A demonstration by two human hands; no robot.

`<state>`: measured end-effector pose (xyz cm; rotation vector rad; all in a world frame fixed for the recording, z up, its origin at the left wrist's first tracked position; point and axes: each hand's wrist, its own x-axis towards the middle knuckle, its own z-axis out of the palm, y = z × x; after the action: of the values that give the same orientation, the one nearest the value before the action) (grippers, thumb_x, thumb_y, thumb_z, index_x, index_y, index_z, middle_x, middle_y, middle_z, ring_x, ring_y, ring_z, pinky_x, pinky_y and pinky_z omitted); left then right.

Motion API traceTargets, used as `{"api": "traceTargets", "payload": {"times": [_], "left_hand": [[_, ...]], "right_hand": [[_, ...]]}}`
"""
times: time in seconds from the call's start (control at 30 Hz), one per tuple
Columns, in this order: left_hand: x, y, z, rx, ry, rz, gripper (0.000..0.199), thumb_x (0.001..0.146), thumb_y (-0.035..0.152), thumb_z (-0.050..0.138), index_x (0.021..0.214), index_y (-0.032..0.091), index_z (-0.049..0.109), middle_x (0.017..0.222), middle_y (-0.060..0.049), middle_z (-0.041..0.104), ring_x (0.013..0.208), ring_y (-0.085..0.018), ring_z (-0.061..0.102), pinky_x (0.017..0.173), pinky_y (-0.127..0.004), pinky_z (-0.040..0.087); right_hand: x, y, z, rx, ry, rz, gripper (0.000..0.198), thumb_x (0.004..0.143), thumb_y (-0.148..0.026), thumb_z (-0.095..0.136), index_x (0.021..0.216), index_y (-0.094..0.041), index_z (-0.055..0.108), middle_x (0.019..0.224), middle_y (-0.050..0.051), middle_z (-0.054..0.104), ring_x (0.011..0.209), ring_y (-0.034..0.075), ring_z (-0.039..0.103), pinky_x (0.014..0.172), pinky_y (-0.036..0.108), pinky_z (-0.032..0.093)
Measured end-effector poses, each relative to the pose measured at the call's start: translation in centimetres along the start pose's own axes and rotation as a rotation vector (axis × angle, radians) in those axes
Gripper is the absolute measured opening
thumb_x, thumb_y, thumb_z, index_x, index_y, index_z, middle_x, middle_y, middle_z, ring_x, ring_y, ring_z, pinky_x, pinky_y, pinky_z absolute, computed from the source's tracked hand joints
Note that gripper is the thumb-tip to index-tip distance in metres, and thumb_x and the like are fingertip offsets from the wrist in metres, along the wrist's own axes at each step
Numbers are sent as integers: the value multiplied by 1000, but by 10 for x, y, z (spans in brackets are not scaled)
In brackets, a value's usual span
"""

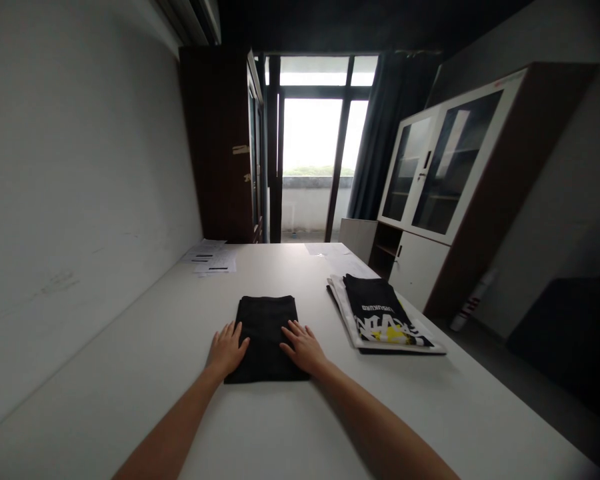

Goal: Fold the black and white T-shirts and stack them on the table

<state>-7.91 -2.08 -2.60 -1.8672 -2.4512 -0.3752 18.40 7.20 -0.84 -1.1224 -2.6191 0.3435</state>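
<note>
A black folded garment (266, 340), roughly rectangular, lies flat on the white table (260, 433) in front of me. On its left edge rests my left hand (227, 349), fingers spread and lying flat. My right hand (303, 347) lies flat across the right edge, its fingers apart too. Neither hand grips the cloth. To the right is a stack of folded garments (380, 317), black and white, the top one black with white lettering and a yellow print.
Loose papers (213, 259) lie at the table's far left, by the wall (80, 200). Another sheet (330, 250) is at the far right end. Beyond stand a dark cabinet (215, 147), a glass door (313, 147) and a white-fronted cabinet (425, 173).
</note>
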Motion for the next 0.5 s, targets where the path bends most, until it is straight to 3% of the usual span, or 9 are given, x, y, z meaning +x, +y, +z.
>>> {"api": "traceTargets", "payload": {"times": [0.1, 0.2, 0.37, 0.5], "left_hand": [[2, -1, -3, 10, 58, -18, 63, 102, 46, 41, 156, 12, 42, 164, -17, 33, 152, -33, 30, 122, -53, 23], [-2, 7, -9, 4, 131, 73, 59, 102, 38, 40, 155, 11, 43, 165, -15, 31, 152, -30, 30, 123, -50, 23], [-15, 28, -10, -47, 3, 321, 52, 103, 30, 37, 153, 21, 48, 163, -8, 38, 150, -26, 35, 124, -52, 22], [-20, 34, -8, -35, -19, 267, 56, 103, 41, 38, 155, 22, 45, 164, -9, 36, 152, -29, 31, 124, -53, 19]], "right_hand": [[0, 0, 1, -10, 36, 27, 58, 102, -53, 46, 153, -26, 48, 163, 9, 36, 154, 27, 26, 125, 48, 14], [1, 0, 1, -18, 83, 21, 56, 102, -50, 47, 153, -26, 49, 163, 9, 38, 154, 26, 26, 125, 47, 14], [2, 1, 2, -24, 102, 20, 53, 101, -49, 49, 150, -27, 53, 160, 8, 43, 151, 25, 31, 124, 45, 18], [3, 4, 4, -48, 112, 118, 53, 101, -50, 49, 149, -27, 54, 159, 8, 44, 150, 26, 34, 122, 44, 21]]}}
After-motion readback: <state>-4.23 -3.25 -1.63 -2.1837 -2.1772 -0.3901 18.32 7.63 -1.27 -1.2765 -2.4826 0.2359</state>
